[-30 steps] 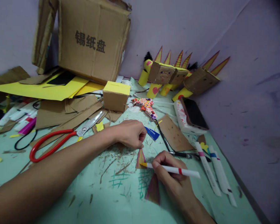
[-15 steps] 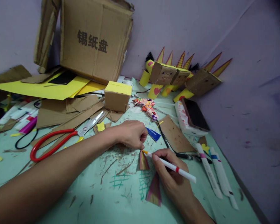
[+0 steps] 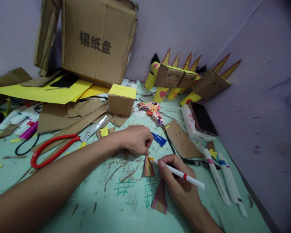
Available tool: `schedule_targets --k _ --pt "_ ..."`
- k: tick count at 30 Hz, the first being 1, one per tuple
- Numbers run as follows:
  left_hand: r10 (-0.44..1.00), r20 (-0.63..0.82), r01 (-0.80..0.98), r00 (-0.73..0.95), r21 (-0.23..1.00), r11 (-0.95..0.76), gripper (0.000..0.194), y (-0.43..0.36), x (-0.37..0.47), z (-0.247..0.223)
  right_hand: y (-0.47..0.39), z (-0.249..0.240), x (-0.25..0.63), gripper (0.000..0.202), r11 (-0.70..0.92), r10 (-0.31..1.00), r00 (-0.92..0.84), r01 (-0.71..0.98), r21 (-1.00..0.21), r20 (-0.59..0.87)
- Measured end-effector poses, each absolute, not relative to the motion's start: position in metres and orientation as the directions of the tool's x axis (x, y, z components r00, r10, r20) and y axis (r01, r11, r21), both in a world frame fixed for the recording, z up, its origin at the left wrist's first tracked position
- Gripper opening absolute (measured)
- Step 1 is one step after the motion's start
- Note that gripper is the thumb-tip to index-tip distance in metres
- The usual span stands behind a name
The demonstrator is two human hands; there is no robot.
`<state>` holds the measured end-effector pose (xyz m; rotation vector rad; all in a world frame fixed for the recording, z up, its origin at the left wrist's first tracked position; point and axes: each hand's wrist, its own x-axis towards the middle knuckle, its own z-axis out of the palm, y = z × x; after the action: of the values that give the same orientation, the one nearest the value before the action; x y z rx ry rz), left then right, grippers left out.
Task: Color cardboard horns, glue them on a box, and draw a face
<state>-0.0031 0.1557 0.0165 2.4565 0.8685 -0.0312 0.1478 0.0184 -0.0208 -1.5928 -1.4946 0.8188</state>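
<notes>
My left hand (image 3: 137,139) is closed, its fingertips pressing the top of a small cardboard triangle (image 3: 149,167) coloured yellow with pink edges. In my right hand (image 3: 178,178) is a white marker (image 3: 190,180) with a red band; its orange-yellow tip rests near the triangle's upper end. A second cardboard triangle (image 3: 160,197) with pink edges lies just left of my right hand, partly covered by it. Green pen marks (image 3: 124,187) show on the pale green table cover (image 3: 106,210).
Red-handled scissors (image 3: 70,140) lie left, among cardboard scraps. A small yellow-topped box (image 3: 121,100), a glue gun (image 3: 152,111) and a phone (image 3: 203,119) are farther back. Several markers (image 3: 217,176) lie right. Spiked cardboard figures (image 3: 177,77) and a large box (image 3: 97,42) stand behind.
</notes>
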Motion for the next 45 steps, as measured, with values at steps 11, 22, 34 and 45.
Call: schedule_targets --k 11,22,34,45 --pt "0.565 -0.174 0.567 0.807 0.496 -0.658 0.007 0.155 -0.006 0.018 0.001 -0.01 0.141 0.024 -0.068 0.975 0.223 0.351 -0.934 0.013" --pt "0.564 -0.175 0.565 0.807 0.504 -0.653 0.007 0.153 -0.006 0.021 -0.002 -0.008 0.143 0.026 -0.023 0.996 0.089 0.426 -0.904 0.016" --pt "0.57 -0.156 0.552 0.807 0.542 -0.633 0.006 0.153 -0.008 0.02 -0.005 -0.013 0.146 0.025 0.044 0.984 0.169 0.12 -0.992 0.064" --pt "0.708 0.059 0.559 0.704 0.569 -0.603 0.021 0.132 -0.018 0.047 -0.001 -0.024 0.157 0.021 0.018 0.929 0.367 0.083 -0.996 0.047"
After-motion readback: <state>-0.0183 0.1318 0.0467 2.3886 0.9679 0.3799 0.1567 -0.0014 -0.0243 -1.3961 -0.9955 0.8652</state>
